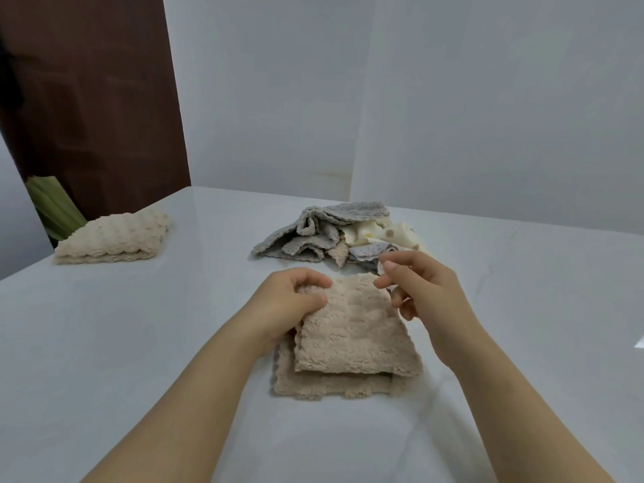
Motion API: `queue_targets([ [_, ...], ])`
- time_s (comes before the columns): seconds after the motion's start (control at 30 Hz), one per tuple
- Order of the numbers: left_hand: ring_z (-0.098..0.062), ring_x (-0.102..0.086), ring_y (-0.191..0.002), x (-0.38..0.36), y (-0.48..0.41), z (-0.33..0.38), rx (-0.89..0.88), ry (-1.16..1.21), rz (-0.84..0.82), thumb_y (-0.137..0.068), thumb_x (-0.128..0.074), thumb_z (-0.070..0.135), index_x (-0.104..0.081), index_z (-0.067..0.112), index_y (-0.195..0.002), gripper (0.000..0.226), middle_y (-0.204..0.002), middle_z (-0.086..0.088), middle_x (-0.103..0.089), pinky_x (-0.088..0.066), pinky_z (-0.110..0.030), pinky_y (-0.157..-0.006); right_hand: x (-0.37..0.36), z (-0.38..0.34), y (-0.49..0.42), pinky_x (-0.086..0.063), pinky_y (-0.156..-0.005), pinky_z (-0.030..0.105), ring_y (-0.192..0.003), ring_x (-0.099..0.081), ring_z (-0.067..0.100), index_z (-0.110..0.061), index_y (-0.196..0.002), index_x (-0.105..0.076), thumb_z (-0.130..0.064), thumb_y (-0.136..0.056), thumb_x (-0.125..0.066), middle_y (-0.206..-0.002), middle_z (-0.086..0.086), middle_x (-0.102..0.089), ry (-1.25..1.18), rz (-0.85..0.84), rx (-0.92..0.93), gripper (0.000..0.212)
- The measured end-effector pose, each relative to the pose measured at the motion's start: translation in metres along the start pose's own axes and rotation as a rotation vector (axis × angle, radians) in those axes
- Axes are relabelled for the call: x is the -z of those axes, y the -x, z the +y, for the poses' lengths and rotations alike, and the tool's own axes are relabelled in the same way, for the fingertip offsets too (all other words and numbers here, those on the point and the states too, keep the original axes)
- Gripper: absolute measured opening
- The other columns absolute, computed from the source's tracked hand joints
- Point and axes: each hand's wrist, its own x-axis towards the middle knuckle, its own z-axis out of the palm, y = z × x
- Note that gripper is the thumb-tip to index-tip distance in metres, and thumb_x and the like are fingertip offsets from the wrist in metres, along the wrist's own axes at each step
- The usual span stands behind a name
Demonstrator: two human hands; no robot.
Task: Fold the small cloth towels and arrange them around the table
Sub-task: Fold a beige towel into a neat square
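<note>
On table [139,325], folded fuzzy beige towel [352,339]

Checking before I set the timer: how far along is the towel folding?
Done: one folded cream towel lies at the table's far left. In hand: the left hand pinches the half-folded tan towel; the right hand hovers open beside it. Left: the grey and patterned pile behind is unfolded.

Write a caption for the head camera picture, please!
Left hand pinches a half-folded tan towel; right hand hovers beside it.

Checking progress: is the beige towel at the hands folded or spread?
Folded: the beige towel lies doubled, upper layer over lower; left hand pinches its far corner.
</note>
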Motion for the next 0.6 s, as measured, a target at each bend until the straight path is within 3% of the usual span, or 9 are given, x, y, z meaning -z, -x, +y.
queue_targets([
  [0.1, 0.0, -0.048, -0.042, 0.003, 0.001, 0.0, 0.02, -0.054, -0.012, -0.083, -0.064, 0.005, -0.066, 0.025, -0.085, 0.02, -0.059, 0.006, -0.052, -0.037, -0.016, -0.05, 0.0, 0.006, 0.0, -0.041, -0.056, 0.018, -0.055, -0.052, 0.001, -0.027, -0.086, -0.063, -0.018, -0.086, -0.06, -0.073, -0.002, -0.065, 0.172, 0.003, 0.043, 0.01],
  [0.23, 0.001, -0.047, -0.043, 0.009, 0.002, -0.001, 0.01, -0.143, 0.01, -0.082, -0.065, 0.004, -0.065, 0.024, -0.086, 0.02, -0.06, 0.006, -0.049, -0.036, -0.013, -0.048, -0.008, 0.013, 0.002, -0.041, -0.06, 0.017, -0.057, -0.051, 0.001, -0.034, -0.08, -0.061, -0.023, -0.085, -0.061, -0.069, -0.009, -0.06, 0.392, -0.091, 0.105, 0.011],
  [0.33, -0.008, -0.052, -0.066, 0.011, 0.003, -0.004, -0.024, -0.268, 0.014, -0.08, -0.066, 0.006, -0.064, 0.028, -0.081, 0.022, -0.079, 0.003, -0.057, -0.044, -0.022, -0.064, -0.011, 0.016, 0.003, -0.042, -0.057, 0.013, -0.054, -0.051, -0.002, -0.033, -0.081, -0.059, -0.023, -0.085, -0.061, -0.067, -0.011, -0.06, 0.529, -0.168, 0.128, 0.011],
  [0.43, -0.015, -0.052, -0.098, 0.01, 0.004, -0.004, -0.075, -0.444, 0.088, -0.078, -0.066, 0.015, -0.059, 0.036, -0.088, 0.024, -0.115, 0.003, -0.057, -0.043, -0.031, -0.089, -0.013, 0.019, 0.003, -0.042, -0.066, 0.018, -0.062, -0.051, -0.001, -0.03, -0.086, -0.06, -0.023, -0.086, -0.059, -0.07, -0.015, -0.059, 0.605, -0.136, 0.185, 0.007],
  [0.5, -0.019, -0.031, -0.13, 0.007, 0.006, 0.0, -0.17, -0.584, 0.213, -0.079, -0.061, 0.027, -0.054, 0.038, -0.11, 0.034, -0.144, 0.007, -0.033, -0.029, -0.036, -0.106, -0.015, 0.019, 0.003, -0.037, -0.072, 0.02, -0.077, -0.048, -0.001, -0.029, -0.097, -0.063, -0.027, -0.087, -0.054, -0.084, -0.021, -0.059, 0.668, -0.038, 0.295, 0.013],
  [0.6, -0.012, 0.0, -0.144, -0.002, 0.011, 0.0, -0.242, -0.71, 0.163, -0.084, -0.04, 0.04, -0.038, 0.033, -0.135, 0.051, -0.155, 0.011, -0.007, -0.007, -0.039, -0.116, -0.02, 0.021, 0.005, -0.029, -0.098, 0.024, -0.119, -0.039, 0.007, -0.026, -0.123, -0.056, -0.038, -0.082, -0.037, -0.126, -0.016, -0.053, 0.828, -0.095, 0.374, 0.046],
])
